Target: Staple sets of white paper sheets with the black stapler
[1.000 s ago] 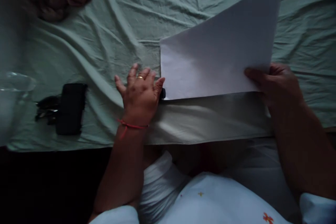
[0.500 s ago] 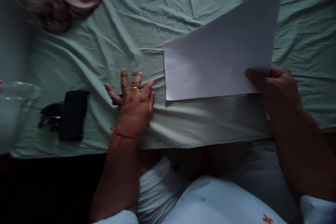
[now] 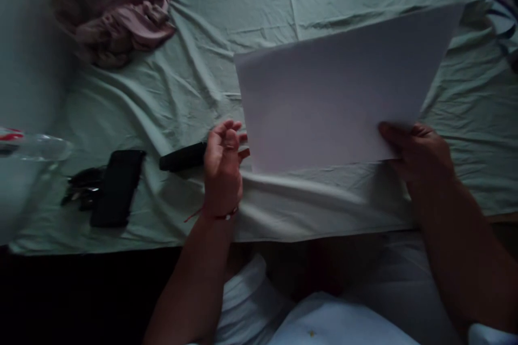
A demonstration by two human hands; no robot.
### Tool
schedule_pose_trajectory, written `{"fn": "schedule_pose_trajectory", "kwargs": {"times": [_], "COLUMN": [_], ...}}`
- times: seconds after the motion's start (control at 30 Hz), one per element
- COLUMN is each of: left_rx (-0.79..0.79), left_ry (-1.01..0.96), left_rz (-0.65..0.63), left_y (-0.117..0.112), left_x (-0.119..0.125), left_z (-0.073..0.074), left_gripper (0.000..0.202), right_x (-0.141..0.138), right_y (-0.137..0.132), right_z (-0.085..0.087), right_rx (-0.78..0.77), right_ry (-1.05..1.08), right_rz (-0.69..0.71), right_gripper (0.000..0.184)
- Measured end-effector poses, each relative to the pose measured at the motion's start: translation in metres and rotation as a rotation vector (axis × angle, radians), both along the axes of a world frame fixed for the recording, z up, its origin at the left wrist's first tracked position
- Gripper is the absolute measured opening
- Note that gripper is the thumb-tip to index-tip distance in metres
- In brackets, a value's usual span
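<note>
A sheet of white paper is held up at a tilt over the green cloth. My right hand grips its lower right part, the thumb on top and the other fingers hidden beneath. Beside the paper's left edge is my left hand, turned on its side with the fingers loosely bent and apart. Its fingertips reach the paper's edge; whether they touch it I cannot tell. Just left of that hand lies a long black object, its right end hidden behind the hand.
On the cloth at left lie a black phone, a bunch of keys and a clear plastic bottle. A crumpled pink cloth sits at the upper left. The table's front edge runs close to my body.
My left hand has turned from palm down to its side and moved right, to the paper's left edge, uncovering the black object. The paper's left side has risen. The view has shifted slightly.
</note>
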State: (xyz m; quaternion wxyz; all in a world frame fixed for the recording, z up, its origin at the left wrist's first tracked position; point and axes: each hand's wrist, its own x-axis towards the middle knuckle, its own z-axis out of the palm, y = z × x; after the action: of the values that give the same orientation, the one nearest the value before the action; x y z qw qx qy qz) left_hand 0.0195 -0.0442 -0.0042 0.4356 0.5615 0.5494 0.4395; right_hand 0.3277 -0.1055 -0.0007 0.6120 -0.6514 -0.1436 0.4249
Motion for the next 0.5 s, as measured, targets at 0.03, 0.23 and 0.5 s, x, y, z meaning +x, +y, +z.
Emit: {"fn": "schedule_pose_trajectory", "kwargs": {"times": [0.03, 0.23, 0.5], "left_rx": [-0.056, -0.046, -0.111], "left_ry": [-0.097, -0.227, -0.265], "left_rz": [-0.017, -0.059, -0.036], "left_y": [0.003, 0.016, 0.019], "left_x": [0.002, 0.003, 0.014], "left_z": [-0.003, -0.015, -0.022], "left_gripper": [0.042, 0.031, 0.047], "right_x": [0.001, 0.005, 0.01], "right_y": [0.0, 0.0, -0.002], "right_z": [-0.002, -0.01, -0.013], "right_rx": [0.007, 0.147, 0.195], "right_ry": [0.001, -0.077, -0.18], "right_rz": [0.003, 0.062, -0.007], "right_gripper": [0.043, 0.035, 0.03]}}
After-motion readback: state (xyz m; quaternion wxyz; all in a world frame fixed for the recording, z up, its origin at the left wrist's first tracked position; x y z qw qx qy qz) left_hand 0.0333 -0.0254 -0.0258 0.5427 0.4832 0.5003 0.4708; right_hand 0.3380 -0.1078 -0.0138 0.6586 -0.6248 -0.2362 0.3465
